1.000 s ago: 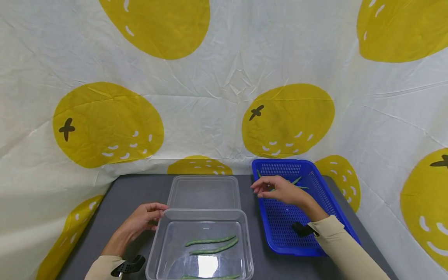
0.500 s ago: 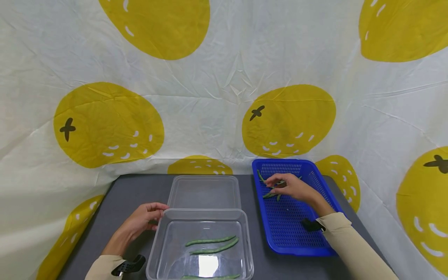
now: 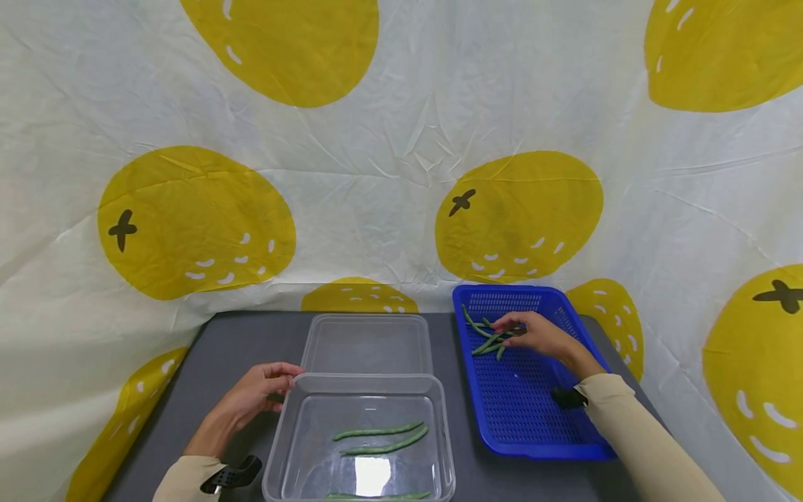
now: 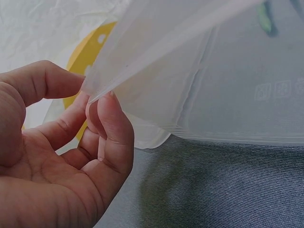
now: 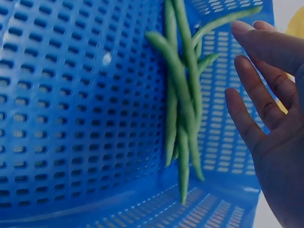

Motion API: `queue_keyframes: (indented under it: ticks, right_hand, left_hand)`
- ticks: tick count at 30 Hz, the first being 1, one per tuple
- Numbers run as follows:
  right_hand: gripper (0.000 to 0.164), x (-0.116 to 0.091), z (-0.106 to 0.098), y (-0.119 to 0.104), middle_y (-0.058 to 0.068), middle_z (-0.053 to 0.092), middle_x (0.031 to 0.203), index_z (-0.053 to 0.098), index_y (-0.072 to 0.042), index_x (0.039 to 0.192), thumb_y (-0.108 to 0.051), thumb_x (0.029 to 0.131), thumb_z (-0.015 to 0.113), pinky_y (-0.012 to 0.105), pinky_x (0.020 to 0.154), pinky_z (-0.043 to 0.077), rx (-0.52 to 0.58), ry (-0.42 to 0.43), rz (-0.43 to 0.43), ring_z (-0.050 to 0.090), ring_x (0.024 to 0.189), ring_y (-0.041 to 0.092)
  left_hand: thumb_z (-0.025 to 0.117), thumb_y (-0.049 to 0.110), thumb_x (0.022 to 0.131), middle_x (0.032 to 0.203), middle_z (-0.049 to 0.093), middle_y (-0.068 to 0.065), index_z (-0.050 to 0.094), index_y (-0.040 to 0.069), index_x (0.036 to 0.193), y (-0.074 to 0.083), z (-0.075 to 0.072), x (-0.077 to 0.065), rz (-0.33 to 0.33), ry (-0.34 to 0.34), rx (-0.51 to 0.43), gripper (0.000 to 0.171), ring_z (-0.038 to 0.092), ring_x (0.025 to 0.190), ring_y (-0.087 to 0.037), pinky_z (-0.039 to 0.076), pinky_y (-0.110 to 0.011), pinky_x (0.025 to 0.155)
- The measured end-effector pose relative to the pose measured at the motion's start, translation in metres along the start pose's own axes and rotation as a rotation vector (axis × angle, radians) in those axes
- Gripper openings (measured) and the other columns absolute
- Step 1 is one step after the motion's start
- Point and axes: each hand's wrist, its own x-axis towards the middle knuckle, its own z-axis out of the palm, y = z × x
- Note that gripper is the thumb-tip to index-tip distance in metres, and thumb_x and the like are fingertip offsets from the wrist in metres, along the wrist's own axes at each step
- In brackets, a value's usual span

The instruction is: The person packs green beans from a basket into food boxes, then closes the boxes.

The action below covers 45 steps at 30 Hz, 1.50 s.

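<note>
At the far-left corner of a clear plastic container (image 3: 367,381), my left hand (image 3: 256,394) pinches the rim between thumb and fingers; the left wrist view shows the corner (image 4: 97,88) between them. Three green beans (image 3: 384,446) lie inside the container, the lowest cut off by the frame edge. My right hand (image 3: 541,336) hovers in the far part of a blue perforated basket (image 3: 527,425), fingers spread and slightly bent, holding nothing. Beside its fingertips several green beans (image 5: 185,95) lie in a loose crossed pile.
A flat clear lid (image 3: 367,343) lies on the dark grey table (image 3: 251,338) directly behind the container. The basket stands to the container's right. A white cloth with yellow fruit prints (image 3: 364,209) hangs behind and along the sides of the table.
My right hand has moved right and over the basket, uncovering more of the bean pile. The left hand keeps its grip on the container corner.
</note>
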Motion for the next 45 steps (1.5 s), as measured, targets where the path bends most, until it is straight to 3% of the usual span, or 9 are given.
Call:
queue_keyframes:
  ticks: [5, 12, 20, 31, 35, 41, 45]
  right_hand:
    - [0.032, -0.003, 0.001, 0.009, 0.025, 0.068, 0.120, 0.066, 0.003, 0.124, 0.002, 0.093, 0.069, 0.058, 0.096, 0.048, -0.018, 0.019, 0.024, 0.061, 0.114, 0.046]
    - [0.033, -0.007, 0.002, 0.024, 0.027, 0.068, 0.119, 0.064, 0.009, 0.124, 0.004, 0.092, 0.069, 0.052, 0.092, 0.052, -0.039, 0.009, 0.061, 0.061, 0.113, 0.049]
    - [0.031, -0.012, 0.004, 0.035, 0.027, 0.068, 0.118, 0.065, 0.009, 0.121, 0.005, 0.090, 0.070, 0.063, 0.098, 0.045, -0.102, 0.033, 0.094, 0.061, 0.114, 0.050]
    - [0.031, -0.011, 0.006, 0.039, 0.024, 0.069, 0.118, 0.067, 0.006, 0.118, 0.008, 0.087, 0.071, 0.059, 0.096, 0.049, -0.192, 0.071, 0.109, 0.065, 0.110, 0.043]
    - [0.029, -0.009, 0.007, 0.043, 0.020, 0.072, 0.110, 0.070, 0.005, 0.112, 0.012, 0.084, 0.071, 0.057, 0.092, 0.051, -0.270, 0.082, 0.054, 0.067, 0.104, 0.039]
    - [0.028, -0.006, 0.006, 0.048, 0.009, 0.073, 0.098, 0.076, -0.001, 0.102, 0.011, 0.076, 0.078, 0.055, 0.089, 0.050, -0.492, 0.136, -0.080, 0.065, 0.097, 0.036]
    - [0.023, -0.004, 0.007, 0.048, 0.005, 0.072, 0.094, 0.078, -0.005, 0.098, 0.005, 0.077, 0.081, 0.055, 0.088, 0.048, -0.537, 0.129, -0.088, 0.064, 0.094, 0.032]
  left_hand:
    - [0.060, 0.014, 0.100, 0.106, 0.067, -0.011, 0.058, -0.008, 0.131, -0.002, 0.000, 0.000, -0.002, -0.003, -0.004, 0.039, 0.059, 0.086, -0.020, 0.055, -0.038, 0.070]
    - [0.060, 0.014, 0.100, 0.106, 0.067, -0.010, 0.058, -0.008, 0.131, -0.003, 0.001, -0.001, -0.002, -0.002, -0.003, 0.039, 0.059, 0.086, -0.020, 0.055, -0.038, 0.069]
    - [0.060, 0.014, 0.100, 0.106, 0.067, -0.010, 0.058, -0.008, 0.131, -0.004, 0.000, -0.001, 0.004, -0.005, 0.003, 0.039, 0.059, 0.086, -0.020, 0.055, -0.039, 0.070]
    - [0.060, 0.014, 0.099, 0.106, 0.067, -0.010, 0.058, -0.008, 0.131, -0.006, -0.001, -0.001, 0.008, -0.005, 0.010, 0.039, 0.059, 0.087, -0.020, 0.055, -0.040, 0.071]
    - [0.060, 0.014, 0.099, 0.106, 0.067, -0.010, 0.058, -0.008, 0.132, -0.006, -0.001, -0.001, 0.005, 0.000, 0.014, 0.039, 0.059, 0.087, -0.020, 0.054, -0.040, 0.072]
    - [0.060, 0.015, 0.099, 0.107, 0.067, -0.010, 0.058, -0.007, 0.132, -0.007, -0.001, -0.001, 0.010, -0.003, 0.013, 0.039, 0.060, 0.087, -0.021, 0.055, -0.040, 0.072]
    - [0.060, 0.014, 0.099, 0.106, 0.067, -0.010, 0.058, -0.007, 0.132, -0.007, -0.001, -0.001, 0.015, -0.003, 0.011, 0.039, 0.060, 0.087, -0.020, 0.055, -0.040, 0.072]
